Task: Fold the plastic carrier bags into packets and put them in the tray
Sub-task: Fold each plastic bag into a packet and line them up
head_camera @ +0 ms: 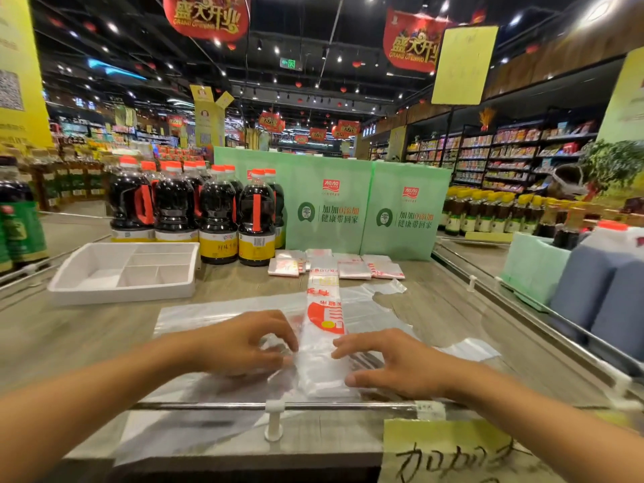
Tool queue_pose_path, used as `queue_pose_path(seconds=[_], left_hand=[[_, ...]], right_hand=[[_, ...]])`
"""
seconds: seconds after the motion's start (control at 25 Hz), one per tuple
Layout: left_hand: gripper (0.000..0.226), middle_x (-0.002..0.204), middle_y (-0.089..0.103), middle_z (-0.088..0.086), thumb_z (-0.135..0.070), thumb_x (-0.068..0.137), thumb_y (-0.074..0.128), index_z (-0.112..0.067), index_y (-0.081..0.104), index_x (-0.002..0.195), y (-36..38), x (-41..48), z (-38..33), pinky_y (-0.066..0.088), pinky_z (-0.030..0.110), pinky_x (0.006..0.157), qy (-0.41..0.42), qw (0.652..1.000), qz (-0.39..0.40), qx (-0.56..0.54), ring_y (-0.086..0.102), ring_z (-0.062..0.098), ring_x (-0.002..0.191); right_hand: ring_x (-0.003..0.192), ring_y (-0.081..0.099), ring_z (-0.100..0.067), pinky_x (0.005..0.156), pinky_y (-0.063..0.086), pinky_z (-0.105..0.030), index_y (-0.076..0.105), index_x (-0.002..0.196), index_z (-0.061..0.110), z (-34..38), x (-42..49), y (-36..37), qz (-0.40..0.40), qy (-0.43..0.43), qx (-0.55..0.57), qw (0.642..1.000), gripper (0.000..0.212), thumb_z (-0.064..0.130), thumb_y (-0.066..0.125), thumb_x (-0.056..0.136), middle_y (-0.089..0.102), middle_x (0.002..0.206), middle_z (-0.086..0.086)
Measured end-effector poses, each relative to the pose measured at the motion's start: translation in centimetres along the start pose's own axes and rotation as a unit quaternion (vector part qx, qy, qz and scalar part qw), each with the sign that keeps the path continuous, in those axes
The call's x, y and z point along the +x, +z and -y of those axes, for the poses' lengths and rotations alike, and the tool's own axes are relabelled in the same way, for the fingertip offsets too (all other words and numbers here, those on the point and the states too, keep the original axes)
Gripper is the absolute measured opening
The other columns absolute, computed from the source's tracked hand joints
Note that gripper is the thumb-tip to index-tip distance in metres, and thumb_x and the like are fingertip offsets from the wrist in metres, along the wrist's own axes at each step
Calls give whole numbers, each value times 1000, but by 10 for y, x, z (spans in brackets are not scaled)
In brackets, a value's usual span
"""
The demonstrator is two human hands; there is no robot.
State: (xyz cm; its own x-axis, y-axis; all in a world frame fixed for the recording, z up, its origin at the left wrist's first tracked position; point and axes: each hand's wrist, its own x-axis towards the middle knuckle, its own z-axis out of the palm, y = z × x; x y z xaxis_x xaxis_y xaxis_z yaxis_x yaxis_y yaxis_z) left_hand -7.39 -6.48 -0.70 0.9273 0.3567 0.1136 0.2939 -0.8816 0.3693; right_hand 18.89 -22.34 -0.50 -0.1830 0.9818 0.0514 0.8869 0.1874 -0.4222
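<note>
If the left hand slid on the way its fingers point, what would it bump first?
The left hand would probably meet the folded carrier bag strip at once; the right hand lies just beyond.

Left banner (207, 15): 盛大开业 in gold on red, with GRAND OPENING beneath.
Right banner (413, 43): the same 盛大开业 over GRAND OPENING.
Left green panel (327, 207), at the table's far edge: red 加加 logo, and below it 加加0添加 over 健康带回家.
Right green panel (404, 214): the same logo and the same two lines.
Yellow note (449, 451), at the near right corner: handwritten 加加大, the rest cut off.
Bottle label (223, 247): starts 鲜味, the rest blurred.
Barcode (259, 242), on the next bottle: digits too small to read.
Bag (324, 308): red characters, upside down, not legible.
Pillar (10, 90), far left: QR code.
</note>
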Motion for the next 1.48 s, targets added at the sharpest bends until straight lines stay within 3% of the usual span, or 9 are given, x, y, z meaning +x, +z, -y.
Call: queue_pose_path(seconds=[0.28, 0.36, 0.48, 0.68, 1.0, 1.16, 1.28, 1.36, 1.48], left_hand=[[31, 131, 52, -29, -49, 92, 68, -40, 66, 121, 17, -4, -6, 40, 27, 111, 2, 1000, -18, 10, 48, -7, 123], [35, 141, 47, -29, -51, 90, 70, -39, 66, 123, 18, -3, -8, 34, 17, 111, -5, 1000, -19, 12, 43, -9, 130], [42, 142, 52, -26, -53, 88, 72, -38, 64, 127, 19, -2, -10, 29, 3, 100, -27, 999, -12, 23, 47, -6, 127], [49, 131, 61, -24, -67, 77, 75, -41, 66, 118, 10, 5, -15, 44, 32, 107, -35, 998, 12, 51, 54, -1, 118], [46, 118, 68, -22, -71, 83, 62, -35, 72, 111, 14, 8, -19, 51, 32, 94, -1, 995, -18, 97, 60, 0, 104], [47, 111, 71, -20, -65, 91, 47, -32, 75, 109, 15, 9, -22, 51, 31, 90, -3, 996, -38, 84, 62, 2, 98], [38, 115, 73, -17, -51, 102, 49, -28, 75, 119, 16, 12, -20, 52, 34, 90, -17, 996, -41, 76, 64, 4, 96], [37, 114, 74, -17, -50, 102, 50, -28, 75, 118, 14, 13, -20, 51, 29, 86, -23, 997, -42, 59, 64, 3, 92], [29, 97, 68, -29, -51, 97, 62, -30, 77, 111, 9, 14, -19, 40, 13, 72, -27, 998, -14, 61, 59, -7, 82]], right_hand=[[140, 43, -1, 121, 33, -35, 64, 133, 38, -1, -5, 4, 0, 36, -10, 999, 48, 54, 71, 89, 50, 151, 17], [140, 42, -1, 121, 32, -33, 64, 132, 39, -2, -5, 4, 1, 40, -4, 999, 47, 54, 71, 89, 49, 151, 18], [140, 42, -1, 120, 32, -31, 64, 131, 39, -3, -4, 5, 3, 49, 11, 999, 45, 52, 72, 89, 49, 151, 18], [140, 41, -3, 121, 31, -34, 64, 130, 41, -3, -3, 6, 2, 60, 29, 998, 44, 53, 73, 88, 48, 152, 19], [140, 39, 0, 119, 30, -28, 63, 131, 41, -6, -2, 7, 7, 56, 53, 997, 54, 58, 77, 82, 46, 152, 22], [138, 41, 2, 117, 30, -24, 61, 132, 41, -7, -2, 10, 5, 40, 33, 999, 54, 54, 78, 83, 48, 149, 22], [135, 45, 0, 115, 33, -23, 58, 140, 35, -8, 3, 11, -15, 48, -24, 998, 52, 46, 72, 91, 51, 149, 19], [125, 53, 1, 109, 40, -22, 62, 138, 33, -7, 6, 11, -33, 44, -41, 998, 42, 39, 65, 96, 60, 140, 20], [93, 63, 5, 86, 47, -18, 75, 118, 31, -3, 7, 9, -54, 55, -11, 997, 23, 36, 62, 100, 71, 104, 27]])
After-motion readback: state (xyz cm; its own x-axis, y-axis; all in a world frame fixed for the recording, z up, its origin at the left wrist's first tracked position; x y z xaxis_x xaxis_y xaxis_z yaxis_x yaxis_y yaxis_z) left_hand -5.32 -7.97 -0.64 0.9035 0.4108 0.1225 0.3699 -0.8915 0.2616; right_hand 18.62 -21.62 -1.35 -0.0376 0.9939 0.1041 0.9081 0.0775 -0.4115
